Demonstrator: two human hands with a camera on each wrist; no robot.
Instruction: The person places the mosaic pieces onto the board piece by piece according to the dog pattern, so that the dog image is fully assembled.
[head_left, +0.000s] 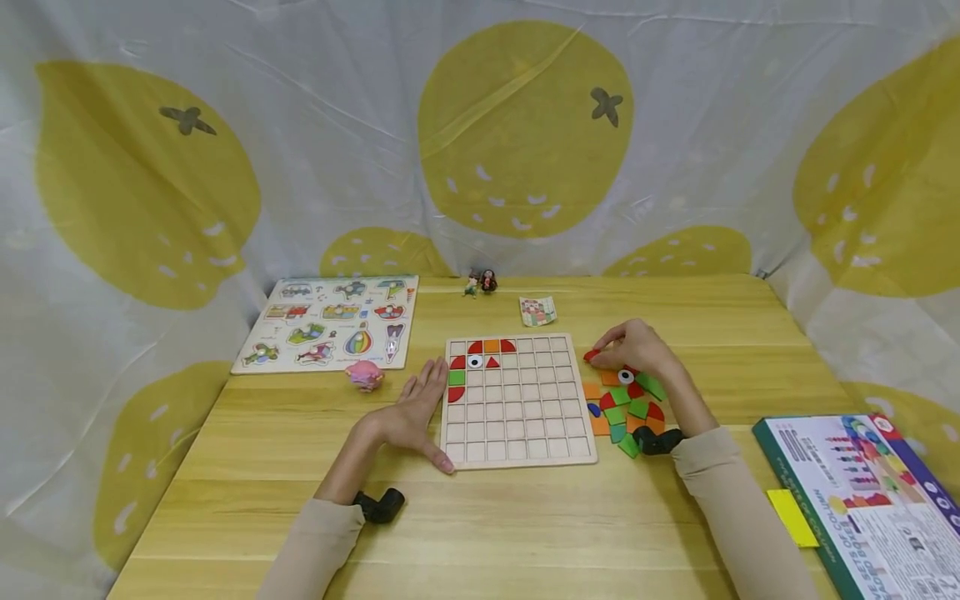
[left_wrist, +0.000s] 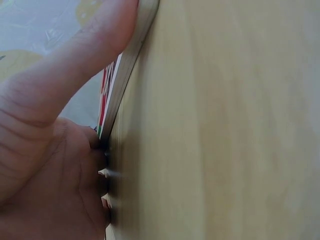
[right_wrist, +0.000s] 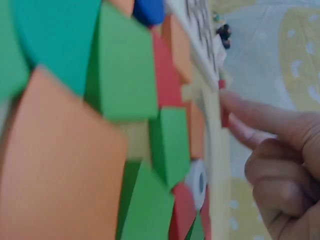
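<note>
If the gridded wooden board (head_left: 525, 408) skids under an uneven push from the left hand (head_left: 405, 422), the tiles in its far left part could shift out of their squares. That hand's fingers are spread along the board's left edge, its thumb at the near left corner. The black wrist device (head_left: 660, 440) sits low over the near right of the pile of loose tiles (head_left: 617, 415), so a low sweep might scatter them. The right hand (head_left: 633, 346) pinches a red tile (head_left: 590, 356) between thumb and forefinger, just right of the board's right edge; held only by the fingertips, it could slip or turn askew.

The board is pale, its cells mostly bare. Its far left part carries an orange square (head_left: 491, 346), a green square (head_left: 457, 377), red quarter-rounds (head_left: 507, 346), an eye tile (head_left: 475, 361) and a red triangle (head_left: 492, 362). The pile, right of the board, mixes green, orange and red. The pinched tile looks thin and plain red, its outline partly hidden by the fingers.
</note>
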